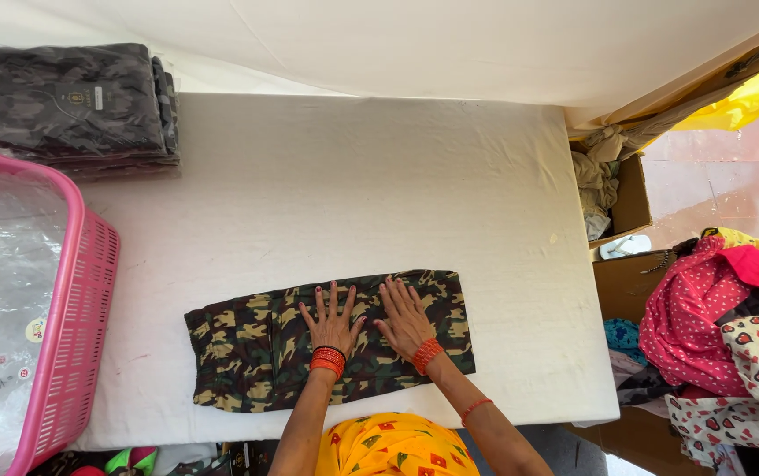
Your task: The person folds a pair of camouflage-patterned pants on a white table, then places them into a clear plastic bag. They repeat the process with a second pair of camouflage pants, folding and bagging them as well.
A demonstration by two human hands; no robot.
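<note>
Camouflage garment (247, 353), folded into a flat rectangle, lies on the white padded table (353, 185) close to the near edge, its long side parallel to that edge. Left hand (333, 322) rests palm down on the middle of the cloth, fingers spread and flat, gripping nothing; a stack of red bangles (328, 360) circles its wrist. Right hand (406, 317) lies just beside it, also palm down with fingers splayed, pressing the right half of the garment; the two hands are close but not touching. The garment's left end extends well beyond the left hand, and its right end stops short of the table's right edge, leaving a bare strip of table there. Beyond the garment, toward the far edge, the table surface is broad and open. Pink plastic basket (75, 326), lined with clear plastic sheeting, overlaps the table's left edge, near the garment's left end but apart from it. Stack of bagged dark camouflage garments (75, 101) sits at the far left corner, well apart from the hands. Cardboard box (633, 198) holding pale cloth stands off the table's right edge, and a heap of patterned red and pink fabric (714, 317) lies farther right.
</note>
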